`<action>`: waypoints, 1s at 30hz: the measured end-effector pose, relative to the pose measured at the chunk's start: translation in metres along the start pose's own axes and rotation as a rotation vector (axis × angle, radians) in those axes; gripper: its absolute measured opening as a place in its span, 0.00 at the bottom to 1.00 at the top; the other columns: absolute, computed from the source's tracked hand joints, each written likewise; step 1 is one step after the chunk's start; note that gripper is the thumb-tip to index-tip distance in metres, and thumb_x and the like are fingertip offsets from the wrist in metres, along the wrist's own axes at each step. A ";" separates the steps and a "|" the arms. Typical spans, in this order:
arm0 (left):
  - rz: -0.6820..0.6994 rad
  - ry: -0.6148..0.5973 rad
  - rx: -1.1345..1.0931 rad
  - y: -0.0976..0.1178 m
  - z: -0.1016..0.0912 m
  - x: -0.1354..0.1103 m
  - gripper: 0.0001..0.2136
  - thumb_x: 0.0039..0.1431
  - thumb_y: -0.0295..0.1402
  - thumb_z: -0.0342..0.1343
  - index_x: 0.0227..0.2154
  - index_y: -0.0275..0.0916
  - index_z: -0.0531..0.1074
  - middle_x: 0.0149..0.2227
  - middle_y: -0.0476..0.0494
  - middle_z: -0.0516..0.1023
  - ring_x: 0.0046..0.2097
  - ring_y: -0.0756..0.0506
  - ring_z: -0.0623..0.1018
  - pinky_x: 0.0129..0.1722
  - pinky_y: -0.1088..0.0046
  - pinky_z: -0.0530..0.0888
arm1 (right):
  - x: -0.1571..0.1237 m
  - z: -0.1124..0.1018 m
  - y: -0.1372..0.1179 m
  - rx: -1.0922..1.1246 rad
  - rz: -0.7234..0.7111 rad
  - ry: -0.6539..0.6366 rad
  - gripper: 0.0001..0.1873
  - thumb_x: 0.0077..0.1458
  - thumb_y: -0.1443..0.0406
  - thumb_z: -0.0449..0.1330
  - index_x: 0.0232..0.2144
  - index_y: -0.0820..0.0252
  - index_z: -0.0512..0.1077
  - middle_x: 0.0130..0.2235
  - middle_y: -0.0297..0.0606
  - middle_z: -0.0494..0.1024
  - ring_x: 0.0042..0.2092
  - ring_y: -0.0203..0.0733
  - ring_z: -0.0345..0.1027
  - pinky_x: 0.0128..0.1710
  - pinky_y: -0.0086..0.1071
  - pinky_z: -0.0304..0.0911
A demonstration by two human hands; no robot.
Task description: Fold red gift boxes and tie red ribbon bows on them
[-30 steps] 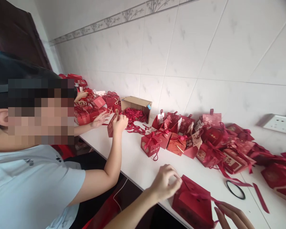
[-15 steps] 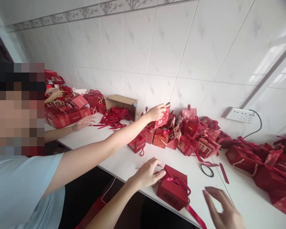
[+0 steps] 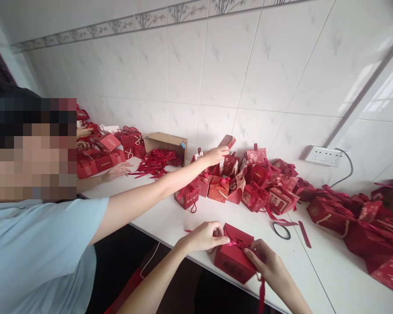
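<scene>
A small red gift box (image 3: pixel 234 259) stands near the front edge of the white table (image 3: pixel 170 222), with a red ribbon (image 3: pixel 261 293) hanging from it over the edge. My left hand (image 3: pixel 205 236) pinches the ribbon at the box's top left. My right hand (image 3: pixel 268 266) grips the ribbon on the box's right side. Both hands touch the box, fingers closed.
A person in a light blue shirt (image 3: pixel 36 257) sits at my left; their hand (image 3: pixel 216 155) reaches to a red box (image 3: pixel 227 141) at the wall. Many red gift boxes (image 3: pixel 275 192) line the wall. A cardboard box (image 3: pixel 165 144) holds ribbons. A black ring (image 3: pixel 281 230) and a wall socket (image 3: pixel 324 155) are to the right.
My right hand came in from the lower right and closed on the ribbon at the box. The other person's hand set its red box lower, by the wall.
</scene>
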State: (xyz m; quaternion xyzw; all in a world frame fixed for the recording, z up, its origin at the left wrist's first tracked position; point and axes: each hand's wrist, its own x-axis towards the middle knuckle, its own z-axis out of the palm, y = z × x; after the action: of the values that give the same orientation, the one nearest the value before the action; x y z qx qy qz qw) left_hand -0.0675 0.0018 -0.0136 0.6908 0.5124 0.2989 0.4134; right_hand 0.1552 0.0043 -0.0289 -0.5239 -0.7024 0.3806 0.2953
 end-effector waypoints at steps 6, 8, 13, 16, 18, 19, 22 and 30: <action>0.003 -0.149 0.011 0.006 -0.006 0.005 0.15 0.49 0.45 0.57 0.25 0.37 0.67 0.22 0.54 0.67 0.25 0.52 0.66 0.26 0.78 0.61 | 0.007 -0.009 0.010 0.043 -0.003 -0.154 0.27 0.48 0.40 0.50 0.18 0.55 0.56 0.14 0.29 0.65 0.20 0.37 0.62 0.24 0.29 0.58; 0.018 -0.140 0.016 0.008 -0.007 0.003 0.12 0.50 0.42 0.57 0.24 0.36 0.67 0.22 0.54 0.67 0.25 0.53 0.67 0.27 0.78 0.61 | 0.006 -0.011 0.008 0.084 0.009 -0.207 0.27 0.49 0.40 0.49 0.18 0.55 0.54 0.12 0.30 0.66 0.20 0.38 0.63 0.27 0.30 0.59; -0.061 -0.209 -0.093 0.004 -0.007 -0.006 0.12 0.52 0.40 0.53 0.22 0.38 0.64 0.19 0.53 0.67 0.21 0.51 0.68 0.24 0.75 0.63 | 0.000 -0.008 -0.005 0.176 0.017 -0.283 0.26 0.50 0.42 0.50 0.19 0.55 0.53 0.13 0.29 0.67 0.17 0.36 0.62 0.26 0.30 0.58; -0.077 -0.221 -0.154 0.000 -0.006 -0.009 0.13 0.52 0.42 0.52 0.21 0.38 0.63 0.19 0.53 0.67 0.20 0.52 0.67 0.23 0.75 0.63 | -0.004 -0.006 -0.013 0.182 0.030 -0.289 0.26 0.52 0.42 0.48 0.19 0.56 0.54 0.13 0.29 0.66 0.18 0.37 0.63 0.29 0.31 0.59; -0.090 -0.238 -0.175 -0.002 -0.007 -0.009 0.15 0.51 0.45 0.53 0.21 0.37 0.64 0.19 0.53 0.67 0.20 0.53 0.67 0.22 0.76 0.63 | -0.005 -0.004 -0.017 0.181 0.045 -0.257 0.26 0.52 0.42 0.47 0.19 0.56 0.55 0.14 0.28 0.65 0.19 0.37 0.62 0.29 0.31 0.59; -0.092 -0.245 -0.186 -0.002 -0.007 -0.008 0.16 0.50 0.46 0.54 0.21 0.37 0.64 0.19 0.53 0.67 0.19 0.53 0.66 0.21 0.76 0.63 | -0.005 -0.003 -0.018 0.184 0.050 -0.232 0.27 0.51 0.41 0.48 0.18 0.56 0.54 0.14 0.28 0.64 0.19 0.36 0.60 0.26 0.30 0.57; -0.092 -0.274 -0.251 -0.006 -0.006 -0.005 0.19 0.47 0.49 0.57 0.20 0.36 0.64 0.18 0.53 0.67 0.19 0.53 0.66 0.21 0.76 0.63 | -0.005 -0.003 -0.018 0.211 0.045 -0.189 0.29 0.46 0.40 0.52 0.17 0.56 0.51 0.16 0.27 0.59 0.19 0.33 0.54 0.22 0.28 0.52; -0.093 -0.272 -0.525 -0.022 0.006 0.001 0.18 0.43 0.46 0.61 0.18 0.37 0.63 0.16 0.55 0.66 0.18 0.53 0.65 0.19 0.76 0.61 | -0.008 -0.005 -0.003 0.428 0.068 -0.235 0.27 0.47 0.46 0.57 0.19 0.57 0.48 0.21 0.26 0.52 0.24 0.31 0.45 0.26 0.27 0.46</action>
State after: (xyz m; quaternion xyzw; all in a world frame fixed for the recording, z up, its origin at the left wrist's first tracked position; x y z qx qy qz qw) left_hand -0.0720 0.0040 -0.0354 0.5697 0.3886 0.3069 0.6559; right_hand 0.1598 -0.0026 -0.0244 -0.4247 -0.6175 0.5888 0.3028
